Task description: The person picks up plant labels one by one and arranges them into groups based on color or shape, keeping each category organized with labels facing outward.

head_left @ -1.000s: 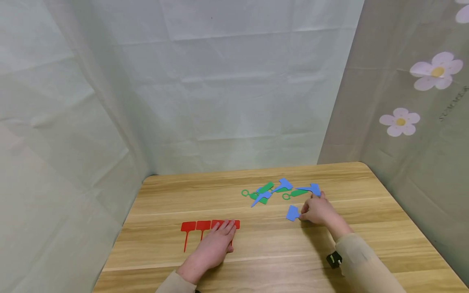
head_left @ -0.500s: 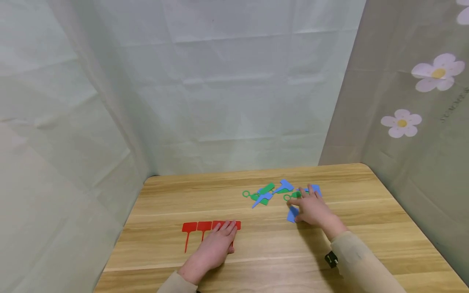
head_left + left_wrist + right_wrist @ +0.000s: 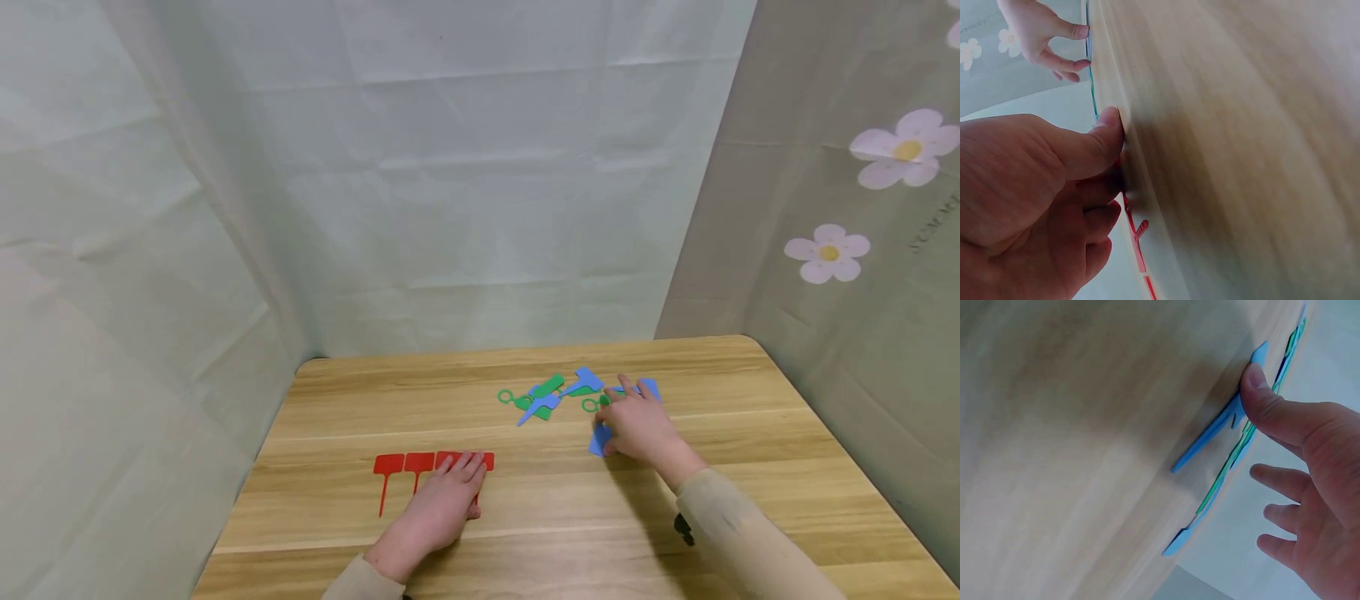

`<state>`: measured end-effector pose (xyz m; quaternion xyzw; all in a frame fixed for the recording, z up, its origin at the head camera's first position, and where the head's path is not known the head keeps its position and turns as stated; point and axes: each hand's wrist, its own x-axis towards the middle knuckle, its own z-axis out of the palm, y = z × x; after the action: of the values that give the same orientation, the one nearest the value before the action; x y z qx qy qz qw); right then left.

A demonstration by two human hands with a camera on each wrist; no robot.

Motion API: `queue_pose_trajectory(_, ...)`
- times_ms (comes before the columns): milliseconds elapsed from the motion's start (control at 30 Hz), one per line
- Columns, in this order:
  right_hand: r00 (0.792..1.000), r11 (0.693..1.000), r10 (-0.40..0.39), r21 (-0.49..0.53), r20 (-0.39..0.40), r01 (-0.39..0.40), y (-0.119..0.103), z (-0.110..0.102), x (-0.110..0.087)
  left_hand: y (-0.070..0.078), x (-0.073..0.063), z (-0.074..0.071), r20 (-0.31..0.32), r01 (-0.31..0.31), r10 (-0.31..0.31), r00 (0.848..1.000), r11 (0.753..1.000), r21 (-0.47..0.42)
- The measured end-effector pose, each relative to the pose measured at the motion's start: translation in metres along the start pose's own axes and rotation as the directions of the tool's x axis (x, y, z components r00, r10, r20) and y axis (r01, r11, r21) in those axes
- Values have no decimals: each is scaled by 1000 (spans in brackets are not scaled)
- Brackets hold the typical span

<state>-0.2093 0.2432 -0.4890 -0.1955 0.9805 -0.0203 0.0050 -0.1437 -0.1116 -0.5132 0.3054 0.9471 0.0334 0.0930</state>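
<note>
My left hand [image 3: 442, 500] lies with extended fingers over the right end of a row of red T-shaped plant labels [image 3: 388, 464]. Thumb and fingertips touch the tabletop there, and part of the row is hidden beneath them. In the left wrist view a red label [image 3: 1137, 247] lies below the fingers. My right hand [image 3: 643, 427] pinches a blue T-shaped plant label [image 3: 1213, 431] between thumb and index finger, the other fingers spread. That label is slightly tilted, its pointed stem near the wood. Behind the hand lie another blue label [image 3: 650, 389] and a green ring-ended tag [image 3: 591, 405], both partly covered.
Left of the right hand is a loose, overlapping pile of blue labels [image 3: 585, 381] and green ring-ended tags [image 3: 549, 386]. Everything lies on a wood-grain table [image 3: 337, 417]. Pale fabric walls [image 3: 480, 208] stand at its back and sides.
My right hand has moved slightly left and forward over the blue label, spread its fingers, then drawn the index finger in towards the thumb. My left hand has stayed on the red labels.
</note>
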Motion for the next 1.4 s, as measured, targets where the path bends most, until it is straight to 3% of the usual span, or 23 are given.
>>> queue_pose_trajectory(267,997,1000,-23,17,77,21,0,-8,11,0,0,-1,-6,1,-1,1000,1000,-1)
queue_pose_trajectory(733,977,999,19,42,211,-29,5,-21,12,4,1,-1,-21,-4,5,1000,1000,27)
queue_pose_trajectory(1200,992,984,59,159,108,-76,10,-20,-2,3,1,-1,-20,1,0,1000,999,40)
queue_pose_trajectory(1300,992,966,79,239,103,-102,12,-18,-3,3,1,-1,-15,10,-9,1000,999,34)
queue_pose_trajectory(1400,990,928,95,351,99,-124,13,-16,-5,3,1,-1,-17,14,-13,1000,999,32)
